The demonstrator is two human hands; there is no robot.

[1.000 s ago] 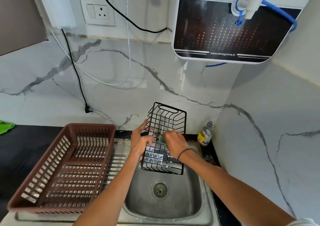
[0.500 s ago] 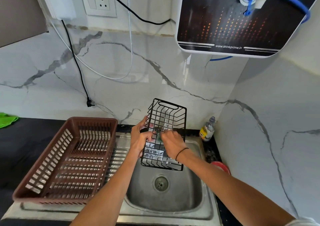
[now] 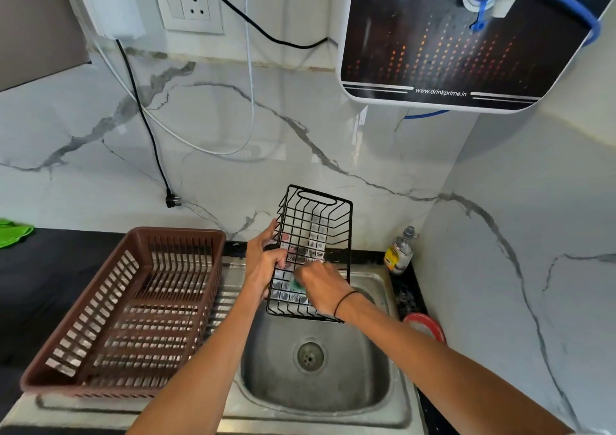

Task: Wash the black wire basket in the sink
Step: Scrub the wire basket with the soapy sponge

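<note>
The wire basket point(image 3: 315, 234) is black with a grid of thin bars. The scrubber point(image 3: 296, 284) inside it is green. The sink point(image 3: 333, 398) is shiny grey. The crate point(image 3: 100, 334) with slots is brown. The surface point(image 3: 50, 284) is black. The wall point(image 3: 233, 151) is white with grey veins. A cloth point(image 3: 13, 231) is bright green. A bottle point(image 3: 398, 251) has a yellow label.

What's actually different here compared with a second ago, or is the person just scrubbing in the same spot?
The right hand with the green scrubber has slid down the black wire basket, from the middle of its mesh toward the lower end. The left hand keeps gripping the basket's left edge, holding it tilted over the sink. The brown crate and bottle have not moved.
</note>
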